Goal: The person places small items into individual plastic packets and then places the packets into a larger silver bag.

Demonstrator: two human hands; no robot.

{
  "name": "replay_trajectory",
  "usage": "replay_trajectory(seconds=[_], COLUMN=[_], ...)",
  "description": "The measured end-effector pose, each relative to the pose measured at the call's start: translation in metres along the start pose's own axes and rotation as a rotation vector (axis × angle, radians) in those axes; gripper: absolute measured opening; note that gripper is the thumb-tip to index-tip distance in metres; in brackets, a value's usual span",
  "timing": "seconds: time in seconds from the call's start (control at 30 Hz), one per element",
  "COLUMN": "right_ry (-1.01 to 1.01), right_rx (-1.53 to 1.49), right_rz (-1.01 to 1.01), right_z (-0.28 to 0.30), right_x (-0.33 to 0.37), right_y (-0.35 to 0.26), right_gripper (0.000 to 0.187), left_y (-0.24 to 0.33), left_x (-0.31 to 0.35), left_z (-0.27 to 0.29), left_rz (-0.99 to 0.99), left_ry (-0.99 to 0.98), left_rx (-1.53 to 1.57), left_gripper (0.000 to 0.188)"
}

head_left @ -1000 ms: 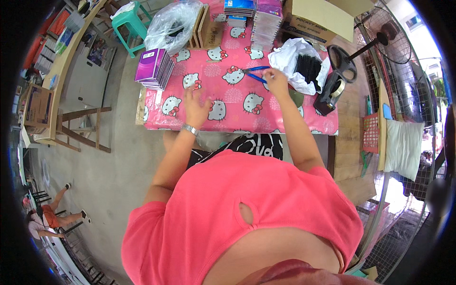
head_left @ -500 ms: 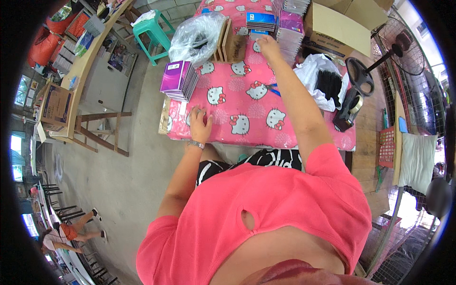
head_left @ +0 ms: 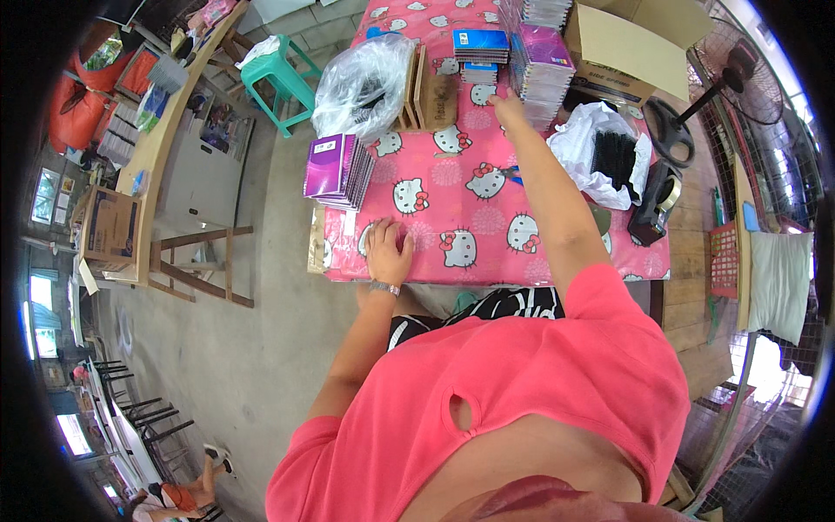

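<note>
My left hand [head_left: 389, 252] lies on the pink cartoon-cat table cover [head_left: 426, 233] near its front edge, fingers loosely spread and holding nothing. Just beyond it stands a stack of purple spiral notebooks [head_left: 324, 168]. Farther out, my right hand [head_left: 509, 111] is beside a taller stack of spiral notebooks with a purple cover on top [head_left: 545, 45]. Its thumb and a finger show apart, with nothing visible between them. Near that hand are blue notebooks [head_left: 480, 41], with smaller blue notebooks [head_left: 479, 73] in front of them. Blue-handled pliers [head_left: 513, 175] lie beside my right forearm.
A clear plastic bag [head_left: 361, 83] and upright brown boards [head_left: 419, 91] sit at the table's far left. On the right are an open cardboard box [head_left: 622, 52], black bristle-like strands [head_left: 614, 161] in white plastic and a tape dispenser [head_left: 654, 209]. A green stool [head_left: 280, 80] stands left.
My right hand has drawn back slightly from the blue notebooks. My left hand stays on the cover. The view has shifted, and a person at lower left has moved lower in it.
</note>
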State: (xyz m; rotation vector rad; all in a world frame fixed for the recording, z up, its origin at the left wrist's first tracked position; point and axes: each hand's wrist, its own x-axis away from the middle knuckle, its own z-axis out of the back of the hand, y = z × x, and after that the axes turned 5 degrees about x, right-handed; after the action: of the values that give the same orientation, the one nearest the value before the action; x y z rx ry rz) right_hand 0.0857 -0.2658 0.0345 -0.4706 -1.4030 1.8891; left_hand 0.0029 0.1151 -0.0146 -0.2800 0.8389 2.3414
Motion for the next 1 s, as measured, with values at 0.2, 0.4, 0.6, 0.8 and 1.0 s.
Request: replay_trajectory(seconds=[0.2, 0.4, 0.6, 0.8, 1.0], right_ry=[-0.056, 0.260, 0.254, 0.307, 0.219], right_rx=[-0.107, -0.495, -0.922, -0.878, -1.009], right_rz=[0.086, -0.224, -0.462, -0.464, -0.398], right_z=[-0.026, -0.053, -0.043, -0.056, -0.069], right_x=[-0.042, -0.107, -0.133, -0.155, -0.167], right_y=[0.004, -0.042, -0.071, -0.060, -0.059], right_gripper=[0.064, 0.057, 0.074, 0.057, 0.051], left_y=[0.004, 0.002, 0.009, 0.010, 0.008], left_x=[-0.006, -0.004, -0.009, -0.008, -0.004], left_z=[0.001, 0.003, 0.005, 0.005, 0.008], left_rz=[0.003, 0.020, 0.038, 0.062, 0.118], left_ry=[0.024, -0.003, -0.065, -0.081, -0.110], left_rx=[-0.043, -0.068, -0.085, -0.085, -0.106], left_gripper=[0.032, 0.033, 0.036, 0.038, 0.041])
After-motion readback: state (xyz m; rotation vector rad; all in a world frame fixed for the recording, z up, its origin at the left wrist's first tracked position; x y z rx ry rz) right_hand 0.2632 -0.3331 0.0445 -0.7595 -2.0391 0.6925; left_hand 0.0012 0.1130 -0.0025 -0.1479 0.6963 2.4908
